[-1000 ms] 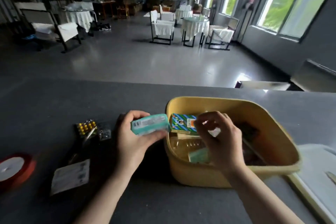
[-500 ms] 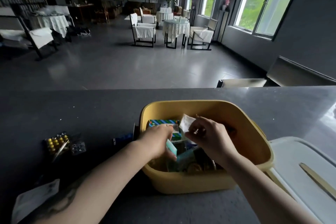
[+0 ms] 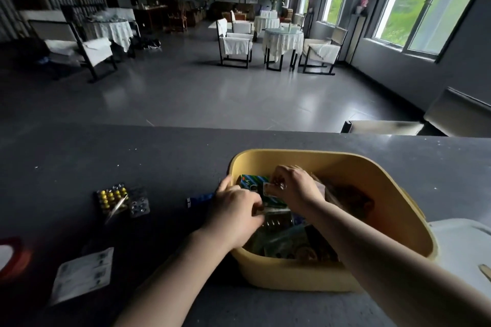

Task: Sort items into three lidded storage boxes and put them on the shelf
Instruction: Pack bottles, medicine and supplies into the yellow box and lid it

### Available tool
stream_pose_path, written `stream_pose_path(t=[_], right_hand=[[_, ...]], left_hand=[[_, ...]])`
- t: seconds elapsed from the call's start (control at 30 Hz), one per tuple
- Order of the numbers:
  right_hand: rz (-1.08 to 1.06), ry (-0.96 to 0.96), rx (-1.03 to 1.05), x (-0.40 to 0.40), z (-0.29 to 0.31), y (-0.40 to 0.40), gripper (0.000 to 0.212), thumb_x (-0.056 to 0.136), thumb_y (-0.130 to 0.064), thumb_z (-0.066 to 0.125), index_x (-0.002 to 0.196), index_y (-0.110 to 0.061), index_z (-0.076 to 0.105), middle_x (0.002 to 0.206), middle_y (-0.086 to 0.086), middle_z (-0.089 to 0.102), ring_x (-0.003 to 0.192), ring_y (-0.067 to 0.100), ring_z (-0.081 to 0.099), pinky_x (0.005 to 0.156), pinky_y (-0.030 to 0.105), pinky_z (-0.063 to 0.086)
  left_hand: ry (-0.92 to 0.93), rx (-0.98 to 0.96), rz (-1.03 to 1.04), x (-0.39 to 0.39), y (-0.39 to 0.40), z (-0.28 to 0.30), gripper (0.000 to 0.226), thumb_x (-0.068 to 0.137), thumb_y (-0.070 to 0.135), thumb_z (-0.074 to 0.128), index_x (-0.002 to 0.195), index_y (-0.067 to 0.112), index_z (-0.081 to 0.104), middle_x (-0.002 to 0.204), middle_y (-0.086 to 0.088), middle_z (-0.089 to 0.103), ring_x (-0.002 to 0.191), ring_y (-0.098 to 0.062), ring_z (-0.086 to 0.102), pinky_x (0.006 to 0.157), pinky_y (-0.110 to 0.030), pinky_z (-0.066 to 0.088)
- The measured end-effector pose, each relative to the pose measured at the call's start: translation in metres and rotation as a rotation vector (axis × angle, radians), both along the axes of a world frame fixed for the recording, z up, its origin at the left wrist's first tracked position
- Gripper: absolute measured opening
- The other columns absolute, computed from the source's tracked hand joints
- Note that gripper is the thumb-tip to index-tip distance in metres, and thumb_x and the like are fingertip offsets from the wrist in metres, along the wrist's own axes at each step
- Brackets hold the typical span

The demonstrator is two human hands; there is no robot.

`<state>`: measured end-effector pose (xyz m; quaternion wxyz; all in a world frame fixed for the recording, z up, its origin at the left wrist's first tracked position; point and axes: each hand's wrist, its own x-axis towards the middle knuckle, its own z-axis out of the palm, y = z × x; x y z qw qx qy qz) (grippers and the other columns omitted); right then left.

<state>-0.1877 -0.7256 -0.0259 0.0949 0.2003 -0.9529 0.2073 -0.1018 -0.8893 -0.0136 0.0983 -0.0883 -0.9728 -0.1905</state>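
A yellow storage box (image 3: 372, 164) stands open on the dark counter, filled with several packets. My left hand (image 3: 233, 211) reaches over its left rim, fingers curled on a pale teal box (image 3: 277, 210) among the contents. My right hand (image 3: 293, 186) is inside the box near its far side and pinches a small white packet (image 3: 267, 190) in front of a green-and-blue striped carton (image 3: 249, 180). The box's white lid (image 3: 462, 247) lies to the right.
On the counter to the left lie a blister pack of yellow pills (image 3: 111, 196), a silver blister (image 3: 139, 205), a blue item (image 3: 199, 198), a white sachet (image 3: 82, 273) and a red tape roll (image 3: 13, 255). Chairs and tables stand beyond the counter.
My left hand has carried the teal box from above the counter down into the yellow box. My right hand has stayed in the box, still pinching the small packet. The camera has shifted left.
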Motion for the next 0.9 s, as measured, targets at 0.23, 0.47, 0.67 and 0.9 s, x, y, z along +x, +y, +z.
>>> stream_pose_path(t=[0.23,0.47,0.67,0.9], right_hand=[[-0.082,0.059,0.000,0.011,0.015,-0.004,0.027,0.083,-0.035,0.069,0.101,-0.015,0.064,0.107,0.007,0.064,0.104,0.030,0.052,0.083,0.038,0.041],[0.009,0.258,-0.446,0.073,0.061,-0.076,0.023,0.082,-0.015,0.066,0.104,-0.021,0.061,0.100,-0.002,0.059,0.097,0.019,0.050,0.078,0.028,0.034],[0.387,-0.034,-0.399,0.103,0.016,-0.197,0.035,0.077,-0.012,0.071,0.111,-0.016,0.060,0.108,-0.001,0.058,0.103,0.020,0.051,0.088,0.032,0.042],[0.220,-0.310,-0.141,0.064,-0.065,-0.285,0.066,0.084,-0.039,0.065,0.141,-0.023,0.035,0.142,0.004,0.041,0.130,0.025,0.036,0.102,0.036,0.035]], left_hand=[[0.169,0.682,-0.025,0.014,-0.001,-0.004,0.015,0.089,0.023,0.057,0.091,0.014,0.068,0.087,0.000,0.068,0.087,-0.015,0.063,0.096,-0.042,0.045],[0.436,0.774,0.433,0.057,-0.113,-0.043,0.023,0.091,0.018,0.060,0.113,0.015,0.060,0.114,0.000,0.064,0.110,-0.016,0.058,0.097,-0.032,0.045],[-0.065,0.228,0.429,0.099,-0.223,-0.089,0.074,0.077,0.049,0.070,0.141,0.025,0.041,0.150,0.004,0.031,0.139,-0.014,0.026,0.114,-0.033,0.027],[-0.099,-0.021,0.141,0.119,-0.279,-0.115,0.086,0.073,0.083,0.037,0.146,0.040,0.025,0.154,0.021,0.015,0.140,0.007,-0.003,0.116,-0.022,-0.001]])
